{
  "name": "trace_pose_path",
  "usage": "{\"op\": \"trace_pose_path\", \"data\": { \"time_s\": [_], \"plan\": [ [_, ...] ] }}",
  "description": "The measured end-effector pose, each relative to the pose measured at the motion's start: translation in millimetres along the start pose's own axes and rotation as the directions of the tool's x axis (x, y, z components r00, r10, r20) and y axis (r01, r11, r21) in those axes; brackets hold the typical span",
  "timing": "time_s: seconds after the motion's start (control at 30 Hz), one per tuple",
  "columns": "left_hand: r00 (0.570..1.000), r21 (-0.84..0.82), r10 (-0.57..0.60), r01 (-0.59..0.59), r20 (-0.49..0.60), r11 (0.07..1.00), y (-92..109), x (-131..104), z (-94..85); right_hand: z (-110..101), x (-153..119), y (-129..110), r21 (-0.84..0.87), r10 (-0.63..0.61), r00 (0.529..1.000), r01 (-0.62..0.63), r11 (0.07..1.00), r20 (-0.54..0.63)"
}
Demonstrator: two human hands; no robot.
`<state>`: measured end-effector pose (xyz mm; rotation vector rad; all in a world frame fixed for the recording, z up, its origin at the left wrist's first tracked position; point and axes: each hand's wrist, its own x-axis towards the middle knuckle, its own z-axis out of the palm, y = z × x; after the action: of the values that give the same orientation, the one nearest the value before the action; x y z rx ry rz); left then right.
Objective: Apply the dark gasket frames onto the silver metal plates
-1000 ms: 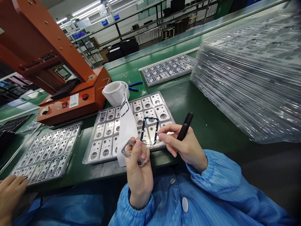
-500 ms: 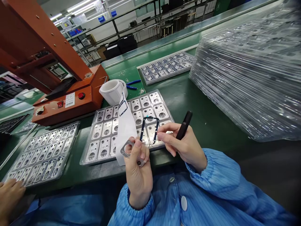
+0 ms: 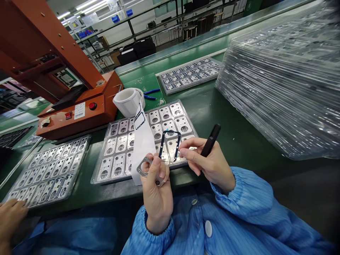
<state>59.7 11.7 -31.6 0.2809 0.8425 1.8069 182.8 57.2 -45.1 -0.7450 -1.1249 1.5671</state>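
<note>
Barely anything moves vs the earlier shots: the view drifts a touch, the black gasket frame [image 3: 169,146] sits slightly higher and closer to the left hand [image 3: 156,191], and the co-worker's hand [image 3: 10,216] at lower left stays at the edge of the left tray [image 3: 47,173]. So the work looks to be in the same fine-alignment stage, w/ the gasket not yet set down on the metal part.

Left hand is clamped on a small metal plate [image 3: 145,167] plus the end of the white liner strip [image 3: 143,141] that runs up to the roll [image 3: 127,101]. Right hand [image 3: 209,163] pinches the gasket's right edge betw. thumb and forefinger, and also grips a black pen-like tool [image 3: 210,140] in the same fist. Gasket hangs mid-frame, just above the middle tray [image 3: 106,179], betw. both hands.

Hard to tell: whether the gasket touches the plate already – fingers cover the join. Tool's lower tip is hidden in the fist. Clear tray stack [image 3: 281,78] at upper right is blurred; orange machine [image 3: 66,71] is cut off at upper left.
</note>
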Motion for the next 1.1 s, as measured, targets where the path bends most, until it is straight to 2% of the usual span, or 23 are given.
{"op": "trace_pose_path", "data": {
  "time_s": [0.5, 1.1],
  "plan": [
    [0.999, -0.012, -0.004, 0.004, -0.037, 1.000, -0.2, 0.2, 3.2, 0.7, 2.5, 0.5, 0.058, 0.011, 1.000, -0.011, 0.998, 0.006],
    [1.000, -0.023, 0.000, 0.000, -0.011, 1.000, 0.4, 1.2, 3.2, 0.3, 1.2, 0.9, 0.039, -0.004, 1.000, 0.004, 0.999, 0.000]
  ]
}}
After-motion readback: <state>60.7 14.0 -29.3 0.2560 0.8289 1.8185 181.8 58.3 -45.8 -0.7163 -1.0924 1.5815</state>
